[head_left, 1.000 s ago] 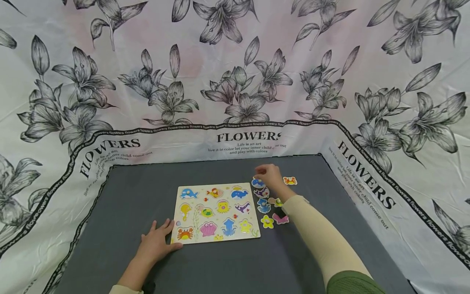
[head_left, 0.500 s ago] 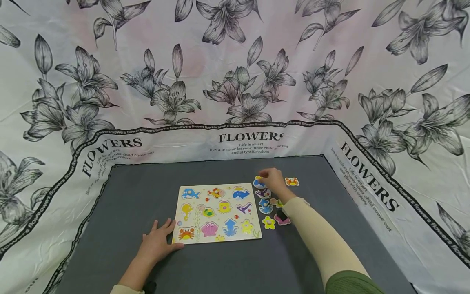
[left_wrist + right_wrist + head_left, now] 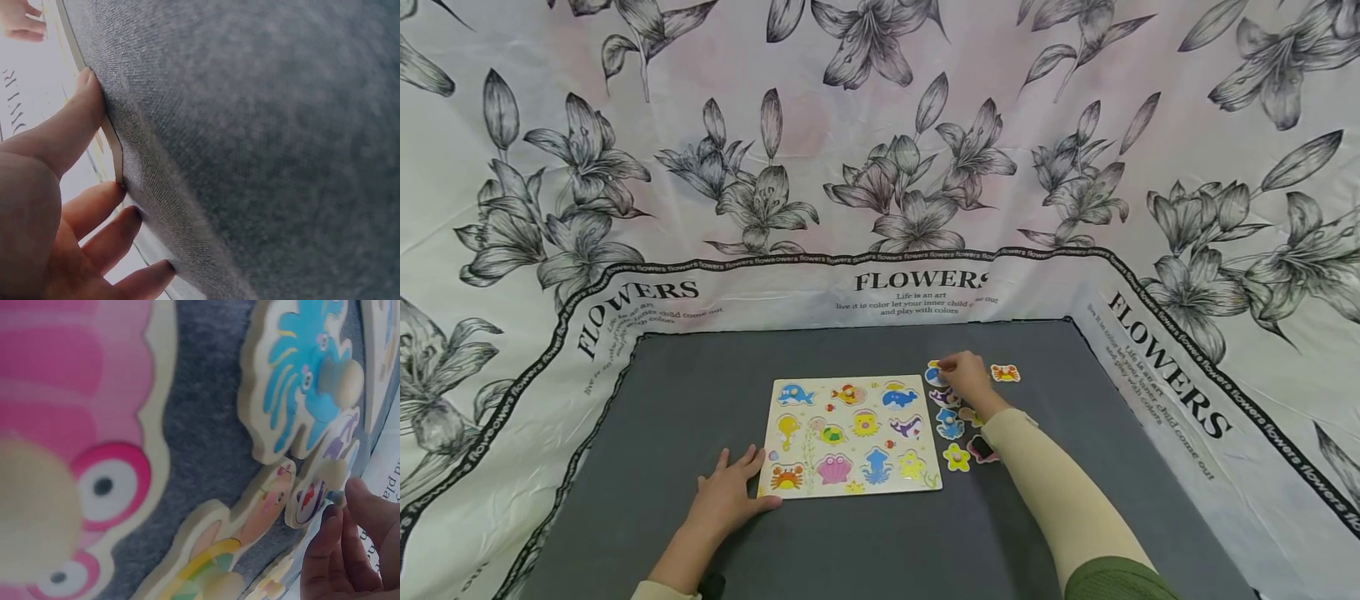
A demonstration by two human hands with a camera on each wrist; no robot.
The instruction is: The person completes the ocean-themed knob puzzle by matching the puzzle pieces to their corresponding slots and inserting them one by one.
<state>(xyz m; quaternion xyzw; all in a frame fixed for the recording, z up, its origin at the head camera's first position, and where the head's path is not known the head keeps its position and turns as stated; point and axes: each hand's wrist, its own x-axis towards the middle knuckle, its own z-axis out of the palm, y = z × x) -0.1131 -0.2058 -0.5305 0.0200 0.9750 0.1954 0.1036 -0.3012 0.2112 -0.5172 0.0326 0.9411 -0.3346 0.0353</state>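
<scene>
Blue piece [image 3: 932, 376] lies on the table [image 3: 842, 554], just beyond the board's far right corner, heading the row of loose pieces. Over the last second the right hand [image 3: 967, 380] has drawn its fingertips from the piece's far left edge to its right side, so more of the piece shows; by the right wrist view, thumb and finger seem to pinch its knob (the exact contact is too small to be sure). No loose piece has come nearer the board [image 3: 820, 490], so the work looks to be at the grasp. The left hand [image 3: 726, 493], fingers spread, steadies the board's near left corner as before.
</scene>
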